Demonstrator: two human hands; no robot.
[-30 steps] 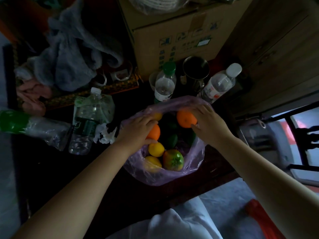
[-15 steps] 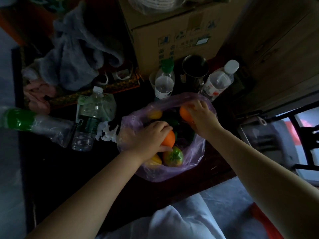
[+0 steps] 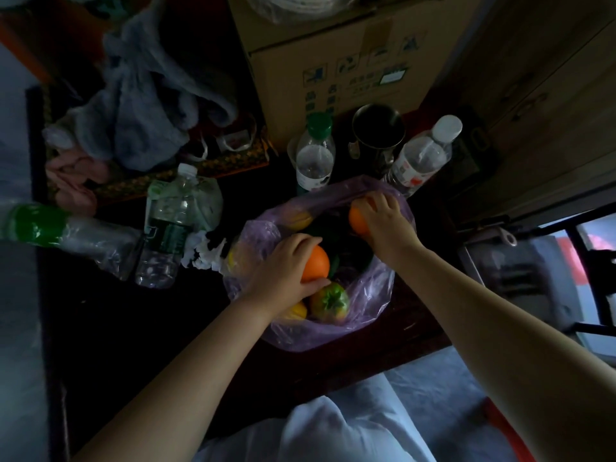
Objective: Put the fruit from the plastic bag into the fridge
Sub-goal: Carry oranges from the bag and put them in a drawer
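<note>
A thin purple plastic bag (image 3: 376, 301) lies open on the dark table, holding several fruits. My left hand (image 3: 283, 271) grips an orange (image 3: 316, 263) over the middle of the bag. My right hand (image 3: 386, 225) grips a second orange (image 3: 358, 220) at the bag's far rim. Below my left hand lie a green-and-red tomato-like fruit (image 3: 330, 303) and a yellow fruit (image 3: 296, 311). Another yellow fruit (image 3: 300, 220) sits at the bag's far left. Dark green items fill the bag's centre. No fridge is in view.
Behind the bag stand a green-capped bottle (image 3: 315, 155), a dark metal cup (image 3: 378, 133) and a white-capped bottle (image 3: 421, 156). A cardboard box (image 3: 336, 61) is at the back. More bottles (image 3: 166, 228) and grey cloth (image 3: 143, 105) crowd the left. A wooden cabinet (image 3: 540, 88) stands right.
Both hands have closed round oranges inside the bag. My left hand with its orange has shifted right toward the bag's centre; my right hand stays at the far rim.
</note>
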